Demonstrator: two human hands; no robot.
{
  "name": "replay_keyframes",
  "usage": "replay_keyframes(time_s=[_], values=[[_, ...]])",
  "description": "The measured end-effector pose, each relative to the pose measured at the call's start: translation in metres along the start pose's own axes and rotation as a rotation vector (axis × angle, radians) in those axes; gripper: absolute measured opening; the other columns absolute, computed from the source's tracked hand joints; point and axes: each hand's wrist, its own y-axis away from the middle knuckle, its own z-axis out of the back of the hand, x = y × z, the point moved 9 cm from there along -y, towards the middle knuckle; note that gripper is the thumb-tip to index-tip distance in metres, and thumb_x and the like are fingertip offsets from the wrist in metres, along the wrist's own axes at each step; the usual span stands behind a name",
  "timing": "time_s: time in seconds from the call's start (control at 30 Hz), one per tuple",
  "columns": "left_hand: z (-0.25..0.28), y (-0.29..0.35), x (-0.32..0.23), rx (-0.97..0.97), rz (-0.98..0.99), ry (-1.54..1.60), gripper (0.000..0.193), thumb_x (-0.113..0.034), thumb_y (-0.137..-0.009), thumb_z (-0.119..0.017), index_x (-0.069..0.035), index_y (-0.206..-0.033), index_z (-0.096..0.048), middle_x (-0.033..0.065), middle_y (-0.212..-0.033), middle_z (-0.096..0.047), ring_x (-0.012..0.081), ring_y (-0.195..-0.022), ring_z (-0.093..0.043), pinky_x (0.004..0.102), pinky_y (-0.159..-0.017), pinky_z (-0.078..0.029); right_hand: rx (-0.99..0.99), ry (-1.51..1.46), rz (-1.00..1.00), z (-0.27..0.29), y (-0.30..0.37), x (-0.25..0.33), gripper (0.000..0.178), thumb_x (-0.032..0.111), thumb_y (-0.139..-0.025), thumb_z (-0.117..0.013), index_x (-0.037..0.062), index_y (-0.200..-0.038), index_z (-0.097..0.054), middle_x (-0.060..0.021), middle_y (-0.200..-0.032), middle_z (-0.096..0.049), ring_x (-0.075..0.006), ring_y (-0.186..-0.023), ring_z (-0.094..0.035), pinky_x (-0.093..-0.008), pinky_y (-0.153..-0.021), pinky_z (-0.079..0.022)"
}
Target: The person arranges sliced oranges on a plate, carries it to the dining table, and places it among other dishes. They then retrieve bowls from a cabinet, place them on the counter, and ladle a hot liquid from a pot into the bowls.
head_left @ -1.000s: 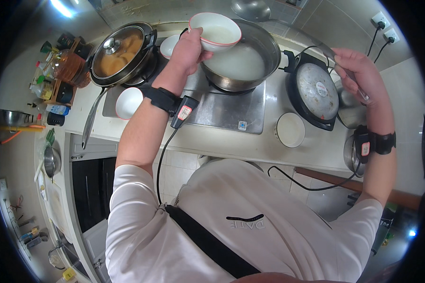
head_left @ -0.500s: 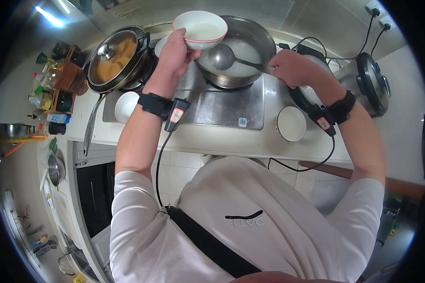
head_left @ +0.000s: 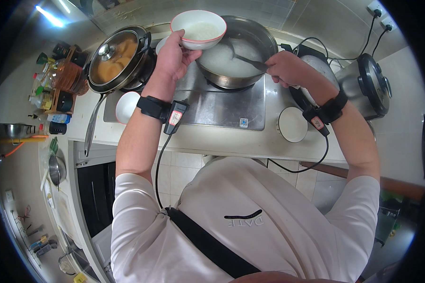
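Observation:
My left hand [head_left: 174,59] grips a white bowl with a red rim [head_left: 199,29], holding it up over the left edge of a large steel pot [head_left: 264,35]. Some pale, whitish food lies in the bowl. My right hand [head_left: 284,70] is closed round the dark handle of a ladle [head_left: 250,62]. The ladle's head is dipped into the cloudy white liquid [head_left: 224,63] in the pot, so its bowl is mostly hidden. Behind my left hand, part of another white bowl [head_left: 161,45] shows.
A lidded pan [head_left: 120,61] sits on the left burner, its long handle reaching toward me. White bowls stand at the cooktop's left [head_left: 126,107] and on the counter at right [head_left: 293,124]. A steel electric cooker [head_left: 363,87] and cords are far right; bottles [head_left: 66,75] line the left.
The ladle has gone from above the liquid, its round head in sight, down into it. My right hand has shifted slightly left; the held bowl has barely moved.

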Motion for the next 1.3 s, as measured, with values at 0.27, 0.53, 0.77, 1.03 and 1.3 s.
replay_keyframes(time_s=[0.27,0.53,0.77,1.03,1.3], values=[[0.008,0.001,-0.004,-0.012,-0.043,0.016,0.037,-0.029,-0.094,-0.047,0.002,-0.114,-0.048,0.0130,-0.097,-0.058,0.0186,-0.075,-0.060,0.0290,-0.063,-0.058,0.019,-0.789,-0.272,-0.020,0.030,-0.011,0.014,0.011,-0.083,-0.056,-0.0001,-0.075,-0.056,-0.0038,-0.063,-0.054,-0.0079,-0.040,-0.045,-0.0217,-0.036,-0.034],[0.013,0.001,-0.004,-0.006,-0.071,0.009,0.035,-0.028,-0.093,-0.046,0.000,-0.113,-0.048,0.0111,-0.097,-0.058,0.0177,-0.074,-0.060,0.0282,-0.062,-0.057,-0.126,-0.862,-0.313,0.010,0.074,-0.022,0.018,0.008,-0.085,-0.057,-0.0033,-0.099,-0.060,-0.0047,-0.066,-0.056,-0.0063,-0.042,-0.044,-0.0194,-0.036,-0.032],[0.014,-0.002,-0.001,0.026,-0.095,0.006,0.040,-0.028,-0.092,-0.052,0.004,-0.116,-0.048,0.0142,-0.100,-0.056,0.0208,-0.081,-0.059,0.0308,-0.069,-0.058,-0.213,-0.903,-0.275,0.054,0.110,-0.015,0.024,0.007,-0.086,-0.057,-0.0048,-0.107,-0.057,-0.0074,-0.067,-0.057,-0.0065,-0.040,-0.044,-0.0188,-0.032,-0.027],[0.009,-0.005,0.006,0.067,-0.072,-0.100,0.039,-0.029,-0.093,-0.047,-0.007,-0.125,-0.042,0.0081,-0.105,-0.056,0.0156,-0.082,-0.059,0.0270,-0.065,-0.056,-0.200,-0.978,-0.183,0.101,0.133,0.001,0.021,0.005,-0.092,-0.048,-0.0040,-0.109,-0.055,-0.0060,-0.067,-0.056,-0.0035,-0.036,-0.039,-0.0163,-0.030,-0.027],[-0.009,-0.004,0.008,0.070,-0.060,-0.094,0.040,-0.029,-0.092,-0.052,0.001,-0.117,-0.048,0.0135,-0.099,-0.056,0.0212,-0.082,-0.060,0.0309,-0.068,-0.058,-0.127,-0.855,-0.028,0.120,0.126,0.049,0.020,0.007,-0.092,-0.047,-0.0067,-0.105,-0.055,-0.0032,-0.063,-0.055,-0.0014,-0.035,-0.039,-0.0144,-0.028,-0.026]])
